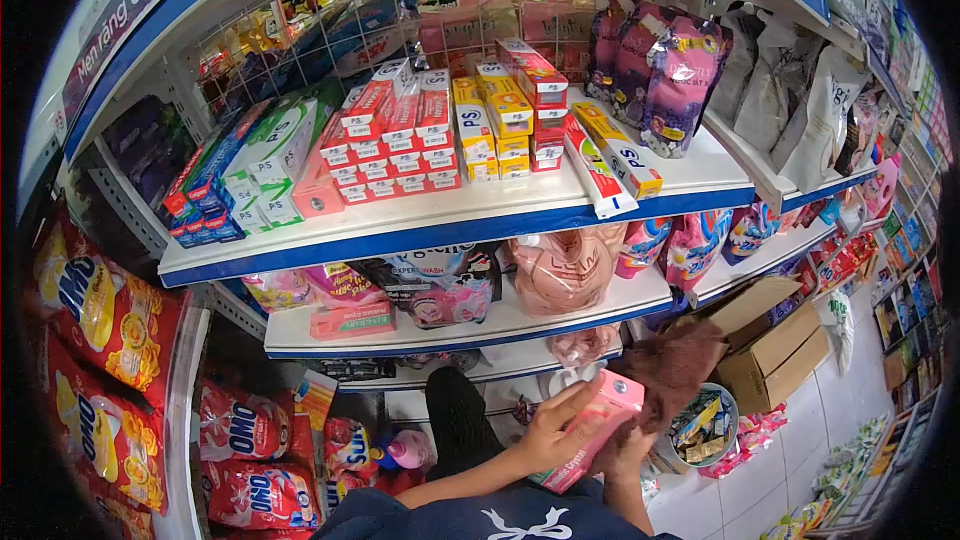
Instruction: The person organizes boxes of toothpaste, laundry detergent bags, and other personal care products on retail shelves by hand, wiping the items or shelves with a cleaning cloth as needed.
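Note:
My left hand (548,432) is closed around a pink toothpaste box (606,414) with "Crystal" lettering, held tilted in front of my body. Just to its right, my right hand (627,454) grips a brown cloth (672,372), which bunches up beside the box; part of that hand's fingers is hidden. A similar pink box (352,321) lies on the lower shelf. Another pink box (318,192) stands on the upper shelf, between green-and-white P/S boxes (270,165) and stacked red toothpaste boxes (395,145).
Yellow P/S boxes (505,130) and purple pouches (685,80) share the upper shelf (450,225). Red OMO bags (110,310) line the left side. A bucket of small packets (703,427) and an open cardboard box (775,360) stand on the tiled floor at right.

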`<action>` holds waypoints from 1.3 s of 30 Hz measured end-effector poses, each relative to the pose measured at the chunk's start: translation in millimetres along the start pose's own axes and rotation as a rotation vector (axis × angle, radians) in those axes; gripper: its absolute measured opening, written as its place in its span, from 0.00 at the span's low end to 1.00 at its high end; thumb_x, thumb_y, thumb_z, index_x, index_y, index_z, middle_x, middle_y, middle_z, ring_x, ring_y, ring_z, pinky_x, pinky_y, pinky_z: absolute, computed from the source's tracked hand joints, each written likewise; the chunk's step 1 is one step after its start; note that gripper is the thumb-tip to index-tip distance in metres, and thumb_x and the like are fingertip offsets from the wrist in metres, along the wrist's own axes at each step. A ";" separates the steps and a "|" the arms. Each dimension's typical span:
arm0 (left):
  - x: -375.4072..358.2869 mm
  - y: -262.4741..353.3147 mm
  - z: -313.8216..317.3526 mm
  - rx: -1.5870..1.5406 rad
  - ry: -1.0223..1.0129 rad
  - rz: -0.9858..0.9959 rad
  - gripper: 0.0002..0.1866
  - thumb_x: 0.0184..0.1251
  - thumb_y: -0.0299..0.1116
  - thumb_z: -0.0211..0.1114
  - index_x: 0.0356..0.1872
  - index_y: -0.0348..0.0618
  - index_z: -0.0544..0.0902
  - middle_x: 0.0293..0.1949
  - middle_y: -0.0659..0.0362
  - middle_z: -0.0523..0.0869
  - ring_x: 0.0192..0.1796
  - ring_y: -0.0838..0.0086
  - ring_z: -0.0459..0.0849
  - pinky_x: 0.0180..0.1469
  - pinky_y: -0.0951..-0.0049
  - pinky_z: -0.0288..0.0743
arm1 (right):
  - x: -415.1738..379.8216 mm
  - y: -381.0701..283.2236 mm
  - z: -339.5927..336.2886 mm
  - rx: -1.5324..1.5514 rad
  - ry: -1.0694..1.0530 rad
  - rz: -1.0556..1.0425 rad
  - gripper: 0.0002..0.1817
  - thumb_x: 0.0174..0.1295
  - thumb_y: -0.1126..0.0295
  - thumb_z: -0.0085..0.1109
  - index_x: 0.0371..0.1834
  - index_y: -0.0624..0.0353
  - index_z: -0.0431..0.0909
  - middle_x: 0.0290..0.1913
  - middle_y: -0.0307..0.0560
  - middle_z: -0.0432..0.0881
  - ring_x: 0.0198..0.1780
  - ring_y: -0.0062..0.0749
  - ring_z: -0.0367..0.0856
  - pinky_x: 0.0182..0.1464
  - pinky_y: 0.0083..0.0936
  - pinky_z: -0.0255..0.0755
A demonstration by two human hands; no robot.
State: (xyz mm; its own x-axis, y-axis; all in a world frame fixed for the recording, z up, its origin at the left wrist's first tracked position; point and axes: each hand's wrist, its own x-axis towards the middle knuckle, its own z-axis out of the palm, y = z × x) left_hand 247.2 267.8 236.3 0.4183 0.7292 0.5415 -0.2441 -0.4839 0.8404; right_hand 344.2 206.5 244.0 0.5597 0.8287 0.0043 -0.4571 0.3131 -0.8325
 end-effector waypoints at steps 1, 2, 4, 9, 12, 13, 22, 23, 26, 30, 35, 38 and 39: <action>0.4 2.1 2.3 0.000 -0.006 0.027 0.27 0.61 0.29 0.58 0.62 0.42 0.64 0.50 0.45 0.75 0.49 0.58 0.77 0.51 0.70 0.68 | 0.6 1.3 -0.1 0.023 -0.051 -0.047 0.41 0.45 0.53 0.68 0.59 0.63 0.58 0.53 0.48 0.70 0.51 0.35 0.72 0.54 0.33 0.67; 0.3 4.5 3.6 -0.043 0.007 0.005 0.27 0.60 0.30 0.58 0.61 0.41 0.64 0.50 0.46 0.76 0.50 0.58 0.77 0.53 0.70 0.66 | 1.5 3.0 -1.2 0.045 -0.100 -0.094 0.41 0.45 0.54 0.68 0.58 0.63 0.59 0.52 0.48 0.70 0.51 0.35 0.72 0.54 0.33 0.68; 1.4 -5.1 -2.8 0.023 -0.018 0.037 0.26 0.60 0.30 0.59 0.61 0.41 0.65 0.49 0.46 0.77 0.51 0.59 0.77 0.53 0.71 0.66 | -4.6 2.4 -8.1 0.110 -0.239 -0.061 0.35 0.46 0.69 0.66 0.57 0.67 0.60 0.53 0.49 0.70 0.54 0.35 0.70 0.57 0.33 0.65; 21.0 -3.1 -19.9 0.004 0.250 -0.002 0.22 0.59 0.30 0.60 0.55 0.37 0.70 0.48 0.51 0.78 0.48 0.69 0.77 0.51 0.72 0.68 | -16.2 29.2 -2.5 -0.269 -0.310 0.015 0.33 0.47 0.77 0.63 0.57 0.67 0.60 0.52 0.48 0.70 0.54 0.31 0.68 0.57 0.30 0.62; 25.6 13.9 -22.5 -0.235 0.386 -0.064 0.22 0.57 0.31 0.63 0.53 0.36 0.71 0.46 0.52 0.79 0.46 0.72 0.77 0.50 0.74 0.69 | -9.1 37.3 -11.0 -0.132 -0.449 0.098 0.37 0.48 0.73 0.62 0.61 0.64 0.52 0.56 0.49 0.65 0.57 0.34 0.66 0.59 0.30 0.61; 23.9 10.4 -24.5 -0.166 0.326 -0.008 0.23 0.56 0.31 0.64 0.53 0.36 0.72 0.46 0.52 0.79 0.46 0.72 0.77 0.49 0.74 0.69 | -7.1 42.1 -15.1 -0.042 -0.485 0.122 0.37 0.48 0.72 0.63 0.61 0.64 0.53 0.56 0.49 0.65 0.57 0.34 0.65 0.59 0.30 0.60; 23.0 1.5 -22.5 -0.194 -0.058 0.027 0.34 0.45 0.35 0.73 0.56 0.39 0.70 0.48 0.54 0.77 0.49 0.73 0.76 0.53 0.73 0.66 | -17.6 70.9 -59.0 -0.009 -0.408 0.598 0.40 0.41 0.64 0.65 0.59 0.64 0.57 0.52 0.46 0.69 0.55 0.31 0.68 0.58 0.28 0.61; 23.4 0.8 -21.7 -0.181 -0.082 0.032 0.35 0.44 0.36 0.73 0.56 0.39 0.69 0.49 0.54 0.77 0.49 0.73 0.76 0.53 0.73 0.66 | -18.1 69.8 -58.6 0.010 -0.414 0.609 0.40 0.41 0.64 0.65 0.59 0.64 0.57 0.52 0.46 0.69 0.55 0.32 0.68 0.58 0.28 0.61; 19.0 -2.5 -15.3 -0.327 -0.098 -0.115 0.39 0.44 0.38 0.73 0.59 0.39 0.65 0.51 0.54 0.76 0.50 0.73 0.75 0.53 0.72 0.66 | -16.7 69.5 -57.2 0.036 -0.418 0.623 0.40 0.40 0.64 0.65 0.59 0.64 0.58 0.52 0.46 0.70 0.55 0.32 0.68 0.58 0.29 0.61; 33.6 13.4 -12.8 -0.420 -0.059 -0.229 0.45 0.43 0.40 0.74 0.63 0.41 0.57 0.53 0.53 0.73 0.52 0.72 0.73 0.54 0.71 0.66 | -12.0 70.7 -57.5 0.043 -0.414 0.602 0.40 0.40 0.65 0.65 0.58 0.64 0.58 0.52 0.46 0.70 0.54 0.33 0.69 0.58 0.29 0.61; 36.6 0.9 -5.8 -0.301 0.089 -0.156 0.49 0.43 0.42 0.74 0.62 0.42 0.49 0.55 0.52 0.67 0.58 0.67 0.67 0.58 0.67 0.60 | -10.9 54.4 -64.8 0.060 -0.418 0.500 0.40 0.39 0.65 0.66 0.58 0.64 0.59 0.51 0.46 0.70 0.54 0.34 0.69 0.57 0.29 0.62; 26.9 -5.7 -0.4 -0.114 0.049 -0.135 0.47 0.44 0.38 0.73 0.60 0.41 0.48 0.56 0.50 0.63 0.60 0.65 0.63 0.60 0.66 0.57 | -4.3 46.7 -62.6 0.004 -0.404 0.414 0.40 0.39 0.65 0.66 0.58 0.64 0.59 0.51 0.46 0.71 0.54 0.35 0.70 0.57 0.30 0.62; 25.7 -2.3 2.2 -0.073 0.037 -0.155 0.47 0.44 0.37 0.73 0.60 0.41 0.48 0.56 0.50 0.63 0.60 0.65 0.63 0.60 0.65 0.57 | -1.1 42.2 -61.3 -0.033 -0.396 0.396 0.40 0.39 0.65 0.66 0.58 0.64 0.59 0.51 0.46 0.71 0.54 0.35 0.70 0.57 0.30 0.62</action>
State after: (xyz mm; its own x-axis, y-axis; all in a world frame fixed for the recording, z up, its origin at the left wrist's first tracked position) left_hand 260.5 286.5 248.2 0.4239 0.8102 0.4048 -0.2429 -0.3289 0.9126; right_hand 366.7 190.3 174.8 0.0447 0.9930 -0.1094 -0.5543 -0.0665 -0.8297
